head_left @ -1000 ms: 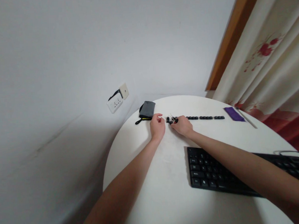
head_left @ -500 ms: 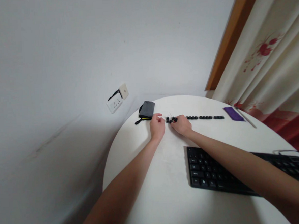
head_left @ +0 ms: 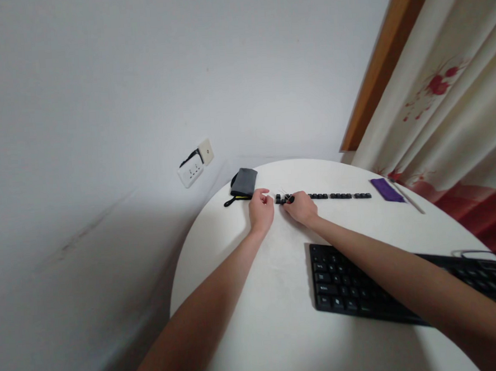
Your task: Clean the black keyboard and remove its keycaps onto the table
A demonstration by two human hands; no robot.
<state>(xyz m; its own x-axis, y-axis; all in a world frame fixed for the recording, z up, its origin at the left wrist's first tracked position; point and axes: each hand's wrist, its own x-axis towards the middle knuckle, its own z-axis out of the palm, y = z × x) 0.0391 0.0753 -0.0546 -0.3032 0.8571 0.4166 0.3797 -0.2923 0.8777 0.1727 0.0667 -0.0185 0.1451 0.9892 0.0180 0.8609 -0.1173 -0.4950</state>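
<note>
My right hand (head_left: 302,207) is closed, pinching what looks like a wire keycap puller (head_left: 286,194); thin pale wires stick out beyond the fingertips beside a dark part. Right by it, at the left end of a row of loose black keycaps (head_left: 340,196), lie a few more keycaps (head_left: 278,199). Part of the row is hidden behind this hand. My left hand (head_left: 261,210) rests on the table just left of the keycaps, fingers curved with a gap between thumb and forefinger and nothing visible in them. Below my right forearm lies a black keyboard (head_left: 336,283), partly covered by it.
A grey pouch (head_left: 244,181) with a black loop lies behind my left hand. Toward the right of the round white table (head_left: 239,320) are a purple cloth pouch (head_left: 386,190) and a thin pale stick (head_left: 411,199). A wall with a socket (head_left: 191,171) borders the left side.
Almost nothing differs. The wires at my right fingertips have shifted very slightly, and the view has moved a touch; both hands stay in place.
</note>
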